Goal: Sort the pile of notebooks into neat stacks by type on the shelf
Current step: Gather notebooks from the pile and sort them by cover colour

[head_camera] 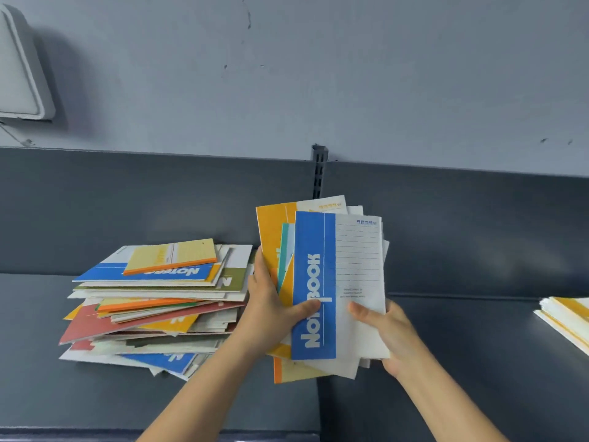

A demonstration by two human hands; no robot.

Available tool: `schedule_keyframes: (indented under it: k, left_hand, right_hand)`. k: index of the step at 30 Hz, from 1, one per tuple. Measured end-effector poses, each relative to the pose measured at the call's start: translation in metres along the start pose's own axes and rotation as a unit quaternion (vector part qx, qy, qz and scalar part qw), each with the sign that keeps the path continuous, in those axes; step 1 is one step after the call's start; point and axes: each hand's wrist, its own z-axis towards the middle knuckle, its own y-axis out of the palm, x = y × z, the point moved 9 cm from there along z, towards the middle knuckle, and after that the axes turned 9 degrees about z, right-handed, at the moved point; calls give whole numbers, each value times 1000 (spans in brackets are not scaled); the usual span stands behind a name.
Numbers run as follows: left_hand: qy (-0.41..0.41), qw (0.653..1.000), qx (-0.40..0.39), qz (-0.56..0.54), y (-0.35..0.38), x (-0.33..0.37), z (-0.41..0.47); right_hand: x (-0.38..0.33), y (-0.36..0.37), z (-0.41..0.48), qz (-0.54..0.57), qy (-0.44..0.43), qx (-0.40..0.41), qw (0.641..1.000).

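Your left hand [271, 311] and right hand [385, 333] both grasp a fanned bundle of notebooks [353, 266] upright over the shelf [446, 362], likely to compare covers, with the messy pile [153, 301] at 9 o'clock and a started stack [567, 317] at 3.

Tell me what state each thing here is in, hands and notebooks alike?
left hand, gripping the held bunch, thumb on the blue notebook
right hand, holding the bunch's lower right side
held bunch, fanned out, blue notebook in front
pile, messy and askew, on the shelf
yellow pad, lying on top of the pile
right stack, tidier, cut off by the frame
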Motion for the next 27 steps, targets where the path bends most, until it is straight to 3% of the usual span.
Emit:
schedule_keyframes:
  k: [3, 9, 17, 27]
  left_hand:
    - [1, 998, -36, -45, 45, 5, 2]
    - [25, 999, -20, -39, 142, 30, 12]
    - [34, 998, -7, -43, 261, 53, 24]
    - [4, 995, -38, -92, 298, 43, 23]
  right_hand:
    - [-16, -41, -7, -29, -23, 15, 999]
    - [-54, -143, -3, -143, -73, 59, 985]
    - [-86, -255, 9, -172, -87, 65, 979]
    - [-73, -283, 15, -151, -62, 14, 986]
